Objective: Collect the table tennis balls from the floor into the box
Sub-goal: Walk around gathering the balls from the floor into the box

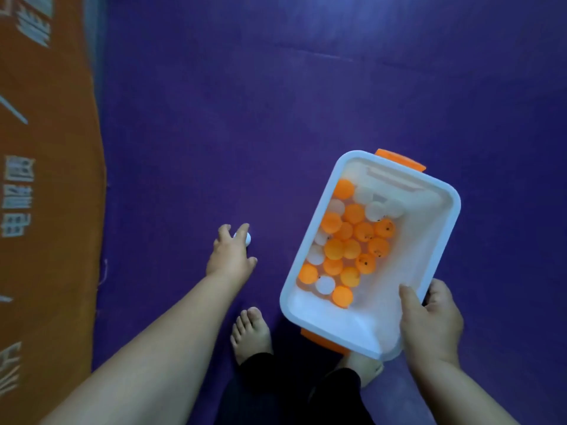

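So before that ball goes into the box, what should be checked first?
1. Left hand on the white ball: fingers curl over it, ok.
2. Ball lifted off the floor: cannot tell.
3. Box held: right hand grips its near corner, thumb inside the rim, ok.
4. Box level: the balls inside bunch along one long wall, so it is probably tilted, not ok.
5. Room left in the box: bare bottom shows beside the balls, ok.
6. Way from hand to box: only floor lies between them, ok.
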Motion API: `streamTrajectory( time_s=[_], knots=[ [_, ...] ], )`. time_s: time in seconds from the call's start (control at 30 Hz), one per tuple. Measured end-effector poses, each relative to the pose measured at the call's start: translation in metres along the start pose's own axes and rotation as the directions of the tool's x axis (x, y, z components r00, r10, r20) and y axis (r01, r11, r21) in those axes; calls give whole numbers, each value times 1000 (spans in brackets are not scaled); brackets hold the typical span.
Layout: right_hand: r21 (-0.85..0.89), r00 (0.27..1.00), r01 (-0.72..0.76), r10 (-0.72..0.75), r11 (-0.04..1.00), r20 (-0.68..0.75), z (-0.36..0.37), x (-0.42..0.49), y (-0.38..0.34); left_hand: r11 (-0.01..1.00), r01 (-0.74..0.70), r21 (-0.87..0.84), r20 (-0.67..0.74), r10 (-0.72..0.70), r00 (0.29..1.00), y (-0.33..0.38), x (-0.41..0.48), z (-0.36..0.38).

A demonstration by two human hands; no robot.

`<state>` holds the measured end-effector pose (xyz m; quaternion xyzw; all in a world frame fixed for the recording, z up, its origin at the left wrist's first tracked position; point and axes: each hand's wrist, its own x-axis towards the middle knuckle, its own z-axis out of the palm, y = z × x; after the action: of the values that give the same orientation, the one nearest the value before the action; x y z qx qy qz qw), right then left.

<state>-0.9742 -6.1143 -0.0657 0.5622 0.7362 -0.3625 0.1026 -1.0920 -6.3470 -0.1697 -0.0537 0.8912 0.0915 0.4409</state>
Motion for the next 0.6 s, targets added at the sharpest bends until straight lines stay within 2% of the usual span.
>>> streamTrajectory(
  time_s=[0.07,0.2,0.3,0.33,0.43,0.5,0.6],
  knots=[
    [1,1000,-5,5,1000,-9,9,8,10,999,-7,36,-10,7,1000,-2,17,14],
    [20,999,-21,22,1000,-30,13,15,18,999,-35,25,-154,39,987,-2,27,18],
    [15,999,-28,28,1000,-42,4,15,13,992,8,-124,-214,-34,976,20,10,-2],
    [15,999,-32,32,999,-41,-1,13,8,981,-18,-193,-231,-28,973,33,0,-12],
    [18,998,-35,35,999,-42,-25,4,-11,917,-217,-336,-321,105,941,76,-45,-46],
    [34,998,-36,38,999,-45,-44,-4,-27,850,-374,-370,-427,202,882,102,-79,-70],
    [61,998,-31,34,998,-44,-78,-22,-57,762,-601,-240,-509,429,747,140,-129,-106]
  ],
)
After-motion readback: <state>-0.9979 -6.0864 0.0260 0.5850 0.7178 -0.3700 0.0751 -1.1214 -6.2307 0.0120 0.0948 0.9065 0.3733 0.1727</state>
